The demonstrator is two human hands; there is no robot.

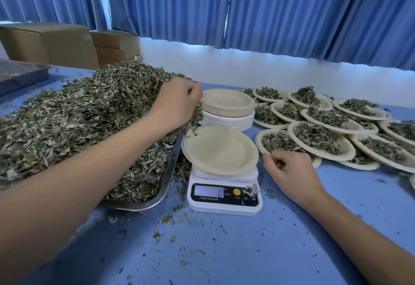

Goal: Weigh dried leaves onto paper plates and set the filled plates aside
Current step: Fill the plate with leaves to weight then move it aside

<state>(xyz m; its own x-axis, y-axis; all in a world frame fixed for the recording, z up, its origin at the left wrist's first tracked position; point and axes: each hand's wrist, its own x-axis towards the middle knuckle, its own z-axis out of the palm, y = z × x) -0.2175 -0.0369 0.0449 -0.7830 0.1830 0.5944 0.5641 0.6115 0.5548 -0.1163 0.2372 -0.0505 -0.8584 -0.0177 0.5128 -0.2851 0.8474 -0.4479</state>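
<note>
A big heap of dried leaves (74, 114) fills a steel tray (167, 183) on the left. My left hand (177, 105) grips a handful of leaves at the heap's right edge, just above the left rim of an empty paper plate (219, 150). That plate sits on a white digital scale (224, 197) whose display reads 0. My right hand (289, 168) hovers right of the scale, fingers loosely curled, holding nothing I can see. Several filled plates (318, 136) overlap on the right.
A stack of empty paper plates (228, 107) stands behind the scale. Loose leaf bits litter the blue table (224, 251). Cardboard boxes (51, 42) sit at the back left, with a dark tray (20, 76) beside them. Blue curtains hang behind.
</note>
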